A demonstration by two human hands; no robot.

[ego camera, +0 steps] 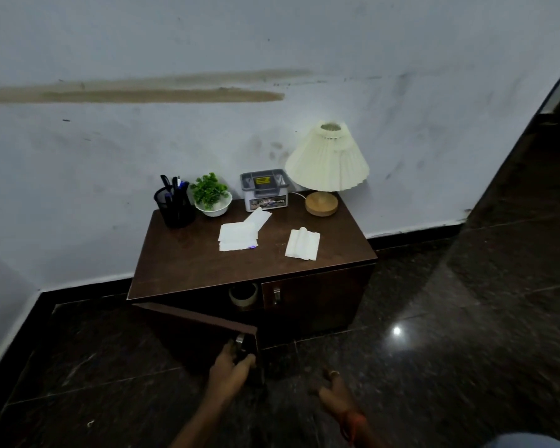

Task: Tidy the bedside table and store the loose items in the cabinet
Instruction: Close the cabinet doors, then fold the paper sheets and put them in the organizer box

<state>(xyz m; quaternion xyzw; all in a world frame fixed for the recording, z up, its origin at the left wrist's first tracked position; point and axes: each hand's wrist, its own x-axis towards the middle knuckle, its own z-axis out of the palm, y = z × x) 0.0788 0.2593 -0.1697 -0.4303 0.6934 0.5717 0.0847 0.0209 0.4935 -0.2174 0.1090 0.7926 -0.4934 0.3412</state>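
Dark wood makes up the bedside table [181, 263] at the middle of the frame, and its left door [194, 321] stands swung out toward the lower centre. The left hand [233, 363] has its fingers curled round the door handle [240, 339]. The right hand [333, 389] hangs low, right of centre at the bottom edge. It is too blurred to tell whether its fingers are spread or curled, though nothing shows in it.

Loose white papers [240, 236] lie overlapping at the middle of the top, and a folded white sheet [303, 244] sits apart to their right. Along the wall stand a pen cup [175, 202], a potted plant [211, 195], a grey box [265, 190] and a lamp [327, 166]. A roll of tape [243, 294] shows inside the open compartment. The right door [314, 299] is closed.

The step in hand looks like opening the storage side, with nothing yet gathered. Next, the door should be left wide and a hand brought up to the papers. They are thin and flat, so they probably want squaring into one stack and pinching at an edge.
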